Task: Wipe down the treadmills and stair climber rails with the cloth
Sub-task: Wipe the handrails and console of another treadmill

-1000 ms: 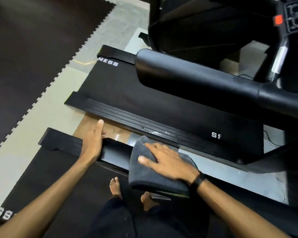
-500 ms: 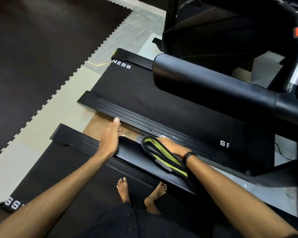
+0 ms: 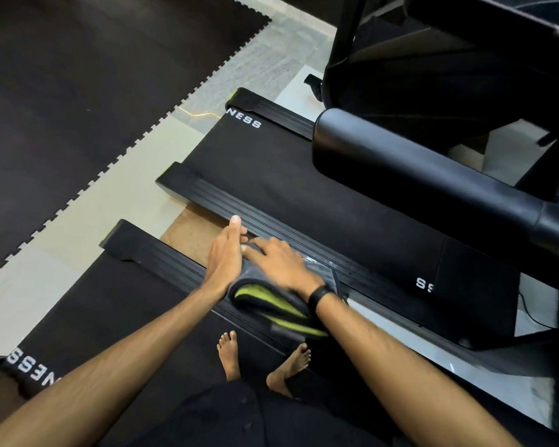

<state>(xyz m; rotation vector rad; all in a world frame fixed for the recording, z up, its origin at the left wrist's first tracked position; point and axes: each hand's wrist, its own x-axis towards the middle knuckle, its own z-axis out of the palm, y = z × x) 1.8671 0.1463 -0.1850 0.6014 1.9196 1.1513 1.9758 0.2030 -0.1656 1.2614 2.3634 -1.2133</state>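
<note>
Cloth [image 3: 268,298] on handrail end, right hand [image 3: 281,266] flat atop, left hand [image 3: 225,253] grip wide, touching.

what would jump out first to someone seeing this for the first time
At centre, two bare arms reach down: the right hand lies flat on a grey and green cloth draped over a treadmill handrail, with the left hand close beside it. Upper right, a thick black padded bar of the next treadmill looms large. Below, bare feet stand on the black belt, and a dark puzzle-edged mat fills the upper left.
</note>
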